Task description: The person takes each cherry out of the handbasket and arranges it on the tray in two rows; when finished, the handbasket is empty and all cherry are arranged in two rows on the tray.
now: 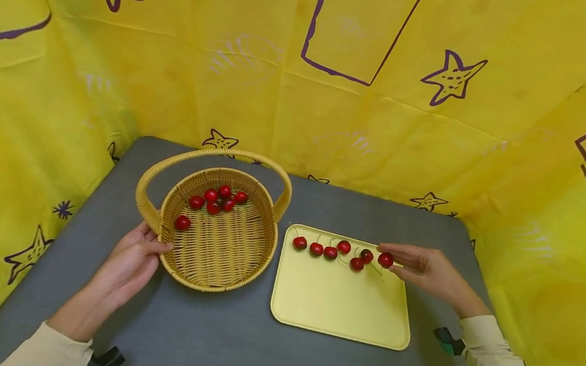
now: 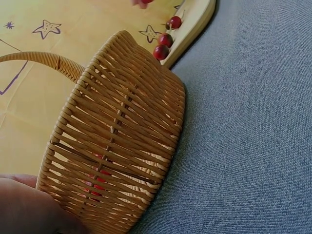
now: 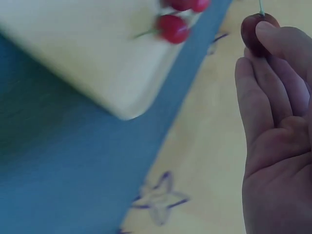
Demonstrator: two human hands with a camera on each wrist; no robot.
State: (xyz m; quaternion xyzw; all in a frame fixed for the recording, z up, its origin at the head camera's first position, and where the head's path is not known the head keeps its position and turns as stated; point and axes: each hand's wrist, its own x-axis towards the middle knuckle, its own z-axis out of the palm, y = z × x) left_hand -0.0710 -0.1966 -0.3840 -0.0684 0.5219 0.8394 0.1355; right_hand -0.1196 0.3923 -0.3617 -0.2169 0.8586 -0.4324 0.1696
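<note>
My left hand [image 1: 129,261] grips the left rim of a round wicker basket [image 1: 224,252], thumb over the rim. Inside the basket, several red cherries [image 1: 213,207] lie toward the back, and one cherry [image 1: 182,223] sits apart near the left wall. In the left wrist view, the basket's woven side [image 2: 117,126] fills the middle. At the far right corner of a pale yellow tray [image 1: 335,303], my right hand [image 1: 433,277] pinches a cherry [image 1: 385,260] between thumb and fingers. The right wrist view shows this cherry [image 3: 252,36] with its green stem upward.
Several more cherries [image 1: 330,253] lie in a loose row along the tray's far edge. The basket's tall arched handle [image 1: 217,152] stands upright. A grey tabletop [image 1: 237,341] lies beneath, and yellow patterned cloth [image 1: 258,98] hangs around the back and sides.
</note>
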